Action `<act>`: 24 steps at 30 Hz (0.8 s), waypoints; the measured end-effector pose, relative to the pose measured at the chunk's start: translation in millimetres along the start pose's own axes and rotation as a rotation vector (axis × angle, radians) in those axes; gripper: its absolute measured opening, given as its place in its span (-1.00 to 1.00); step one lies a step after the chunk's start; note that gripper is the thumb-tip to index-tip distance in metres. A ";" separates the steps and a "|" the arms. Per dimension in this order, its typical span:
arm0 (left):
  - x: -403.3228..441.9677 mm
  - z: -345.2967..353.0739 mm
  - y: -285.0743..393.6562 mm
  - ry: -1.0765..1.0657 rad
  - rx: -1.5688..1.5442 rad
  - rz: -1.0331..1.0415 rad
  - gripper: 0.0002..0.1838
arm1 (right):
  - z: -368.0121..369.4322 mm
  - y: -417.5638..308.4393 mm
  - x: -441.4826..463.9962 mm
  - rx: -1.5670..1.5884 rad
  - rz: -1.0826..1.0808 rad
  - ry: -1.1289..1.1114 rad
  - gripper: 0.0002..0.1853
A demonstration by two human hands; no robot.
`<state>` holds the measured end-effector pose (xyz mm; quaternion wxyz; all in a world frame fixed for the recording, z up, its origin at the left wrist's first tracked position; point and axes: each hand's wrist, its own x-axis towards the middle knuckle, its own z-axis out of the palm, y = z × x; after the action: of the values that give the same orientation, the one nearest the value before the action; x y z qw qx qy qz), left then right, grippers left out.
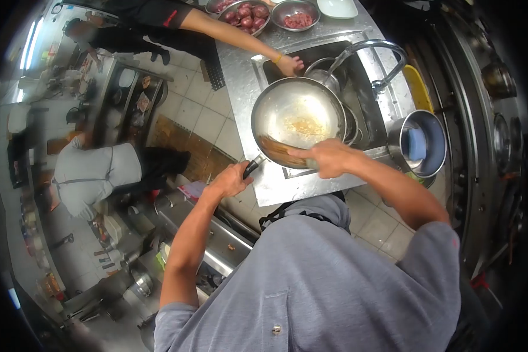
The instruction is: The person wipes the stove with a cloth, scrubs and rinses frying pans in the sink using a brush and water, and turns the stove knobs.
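Pan (299,105) over the sink (370,111) looked kinda heavy and slick, so the handle (251,168) was the spot to grab, left hand (231,180) wrapped round it, right hand (332,158) gripping a brush (276,151).

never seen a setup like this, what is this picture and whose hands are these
There is no machine here: a person works with two bare hands. The only picture comes from a camera worn on their head, looking forward and down, so the grey shirt is theirs. Their left hand holds the black handle of a metal pan; their right hand holds a brown brush-like tool inside it. On the steel counter sit bowls, one with red onions. Another person's hand reaches in beyond the pan.
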<state>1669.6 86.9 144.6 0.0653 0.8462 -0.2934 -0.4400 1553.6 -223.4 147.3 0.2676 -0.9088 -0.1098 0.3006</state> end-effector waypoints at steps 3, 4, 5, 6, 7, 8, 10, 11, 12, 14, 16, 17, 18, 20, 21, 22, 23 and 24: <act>-1.1 3.3 -3.1 -0.007 0.049 0.040 -0.61 | -11.5 13.8 2.7 -0.025 -0.029 -0.061 0.00; -0.2 4.7 -4.1 -0.002 0.094 0.073 -0.61 | -12.5 18.2 5.8 0.042 0.008 0.002 0.03; 0.9 6.6 -4.9 -0.002 0.091 0.077 -0.61 | -2.7 20.2 11.1 0.141 0.049 0.134 0.04; 0.7 8.3 -7.0 0.010 0.054 0.055 -0.61 | 7.2 17.9 10.3 0.141 0.050 0.131 0.04; 1.0 8.1 -9.2 0.024 0.020 0.031 -0.62 | 17.2 14.0 7.8 0.143 -0.028 0.103 0.04; 0.6 7.1 -12.4 0.022 0.026 0.029 -0.62 | 26.6 13.6 10.1 0.150 -0.107 0.077 0.03; -1.2 11.6 -17.5 0.068 0.089 0.084 -0.63 | 31.3 27.0 12.0 0.048 -0.209 0.132 0.06; -0.3 14.2 -18.8 0.064 0.086 0.086 -0.63 | 4.3 21.1 9.6 0.077 -0.078 0.061 0.07; 1.7 16.0 -21.1 0.069 0.071 0.097 -0.64 | -11.9 18.5 8.7 0.100 0.054 -0.006 0.08; 2.1 17.8 -18.3 0.074 0.052 0.106 -0.65 | 7.5 19.7 19.7 0.153 0.074 0.130 0.07; 2.6 10.9 -12.8 0.138 0.090 0.035 -0.65 | 22.8 8.5 21.5 0.133 -0.052 0.123 0.01; 1.0 4.1 -11.7 0.138 0.091 0.034 -0.65 | 7.2 3.4 8.8 -0.033 0.002 -0.027 -0.07; -2.2 -2.2 -12.0 0.163 0.109 0.009 -0.65 | -8.0 2.8 -3.0 -0.032 -0.001 -0.030 -0.07; -9.3 -4.8 -8.3 0.179 0.117 -0.025 -0.64 | -27.8 12.8 -19.1 -0.329 0.077 -0.319 -0.16; -8.8 -7.8 -4.8 0.239 0.205 -0.014 -0.68 | -27.5 22.0 -16.8 -0.400 0.074 -0.345 -0.04; -10.4 -10.4 -0.2 0.295 0.296 0.000 -0.71 | -27.2 16.1 -14.8 -0.398 0.074 -0.346 -0.04; -11.9 -13.2 8.5 0.311 0.325 -0.014 -0.73 | -29.6 4.8 -9.6 -0.386 0.123 -0.327 -0.05; -10.2 -16.2 11.3 0.312 0.327 -0.010 -0.73 | -32.6 -6.4 -5.2 -0.375 0.173 -0.307 -0.07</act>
<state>1672.9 80.9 165.8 -0.0301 0.9048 -0.3430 -0.2505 1569.0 -233.6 175.5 0.0479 -0.8923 -0.1251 0.4311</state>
